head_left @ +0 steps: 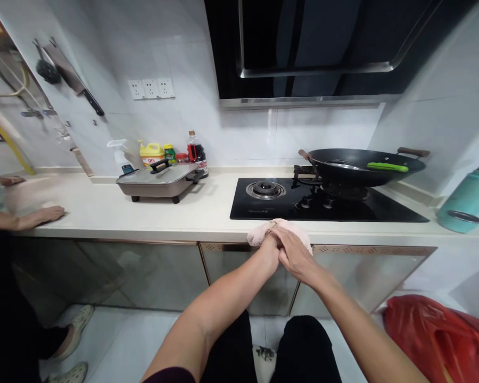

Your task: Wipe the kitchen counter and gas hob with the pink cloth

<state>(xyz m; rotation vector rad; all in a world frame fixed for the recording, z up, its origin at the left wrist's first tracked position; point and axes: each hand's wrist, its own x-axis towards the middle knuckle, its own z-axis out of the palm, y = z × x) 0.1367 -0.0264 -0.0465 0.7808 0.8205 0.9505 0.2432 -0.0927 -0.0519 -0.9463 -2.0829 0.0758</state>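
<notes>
A pale pink cloth (256,234) is bunched at the front edge of the counter, just before the gas stove (271,211). My left hand (270,248) is closed on its middle, though the fingertips are hidden. Right against it, my right hand (295,251) has its fingers bent over the cloth and partly across the left hand. Both hands touch each other, and folds of cloth stick out on either side of them.
A black wok (351,165) with a green-handled utensil (387,167) sits on the right burner. Left of the stove stands a lidded electric pan (159,181), with bottles behind it. Another person's hand (50,214) rests on the counter. A red bag (431,335) lies at right.
</notes>
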